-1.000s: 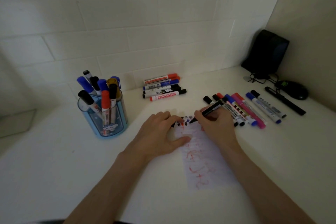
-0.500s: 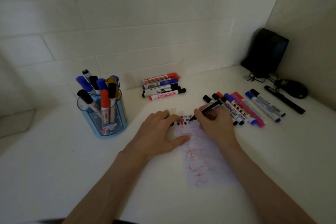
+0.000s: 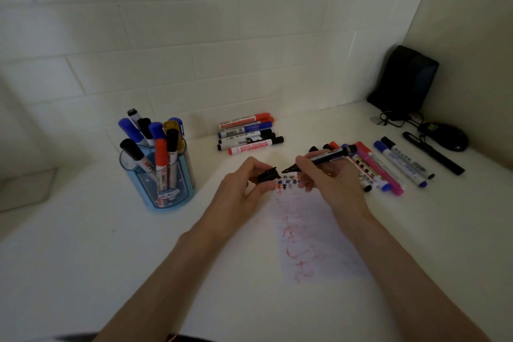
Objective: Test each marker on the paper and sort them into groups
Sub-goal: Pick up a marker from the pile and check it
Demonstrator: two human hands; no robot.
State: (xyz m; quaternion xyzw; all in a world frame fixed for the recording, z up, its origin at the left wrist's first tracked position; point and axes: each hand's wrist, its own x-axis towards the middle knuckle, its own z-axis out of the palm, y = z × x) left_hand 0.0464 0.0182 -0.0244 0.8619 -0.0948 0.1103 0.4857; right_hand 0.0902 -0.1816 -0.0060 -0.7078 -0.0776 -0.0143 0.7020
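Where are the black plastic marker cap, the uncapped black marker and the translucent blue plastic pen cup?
Black plastic marker cap [image 3: 268, 176]: head view, cap's middle.
Uncapped black marker [image 3: 331, 156]: head view, labelled barrel.
Translucent blue plastic pen cup [image 3: 179, 191]: head view, front wall.

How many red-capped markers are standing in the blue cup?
1: the red-capped marker stands near the front of the blue cup. Others may be hidden behind the markers crowded around it.

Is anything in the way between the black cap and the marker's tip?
Nothing visible is. The left hand pinches the black cap, the right hand grips the black marker, and only a small open gap separates cap and tip, above the paper.
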